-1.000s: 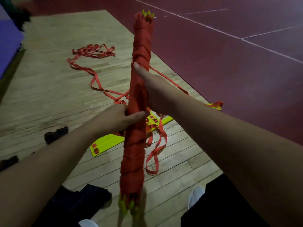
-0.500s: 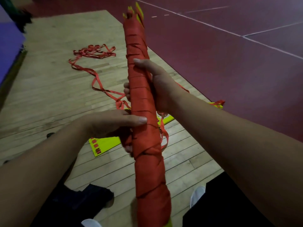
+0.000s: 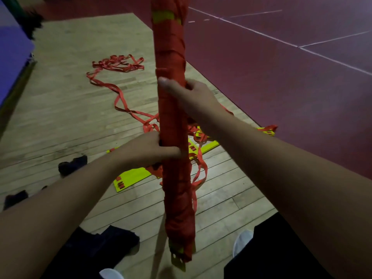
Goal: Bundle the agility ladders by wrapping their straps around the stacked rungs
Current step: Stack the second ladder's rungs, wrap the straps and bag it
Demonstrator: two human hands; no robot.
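Here we hold the wrapped bundle [image 3: 173, 117] near-vertical, left hand [image 3: 145, 152] grasping it below, right hand [image 3: 193, 97] grasping it above; loose strap [image 3: 205, 170] trails off just under the left grip.

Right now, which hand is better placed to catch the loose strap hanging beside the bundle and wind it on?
Probably the left grip: it holds the bundle low, close to the loose strap hanging just below its thumb. The right grip sits higher and can steady the bundle.
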